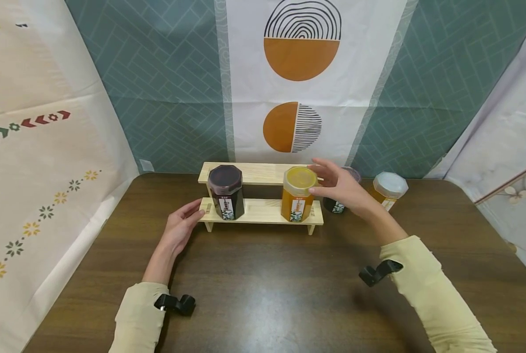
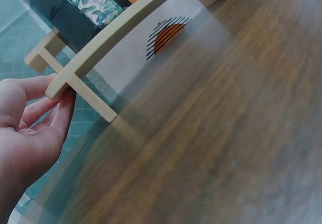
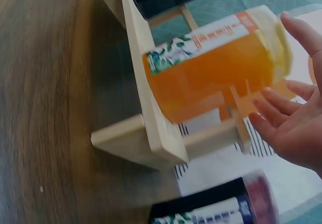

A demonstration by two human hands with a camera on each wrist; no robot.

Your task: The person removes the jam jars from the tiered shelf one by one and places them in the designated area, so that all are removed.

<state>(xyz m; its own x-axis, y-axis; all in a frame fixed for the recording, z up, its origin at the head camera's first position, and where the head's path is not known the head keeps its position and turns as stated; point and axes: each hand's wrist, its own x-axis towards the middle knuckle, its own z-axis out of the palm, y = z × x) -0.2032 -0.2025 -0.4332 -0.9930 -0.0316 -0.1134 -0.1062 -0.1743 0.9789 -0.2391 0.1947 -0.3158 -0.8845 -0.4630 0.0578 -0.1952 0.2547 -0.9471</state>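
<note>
Left hand [image 1: 181, 228] pinches the end of the wooden rack [image 1: 263, 172]; right hand [image 1: 337, 189], fingers parted, looks released beside the amber jar [image 1: 297, 198], upright on the lower shelf [image 1: 263, 210] with 1 dark jar [image 1: 225, 191]. Judgement: brace the rack, draw fingers straight off the lid [image 1: 300, 177], avoid nudging the second dark jar [image 1: 334, 206] beside the rack.

dk brown wood-grain table [image 1: 263, 264], glare patch [image 1: 267, 309] nr ctr, teal brick-patterned backdrop [image 1: 170, 68], white ctr panel [image 1: 247, 93] w/ orange & blk circles [image 1: 302, 61], cream floral cloth [image 1: 33, 166] on L, pale marbled cloth [image 1: 501, 152] on R
</note>
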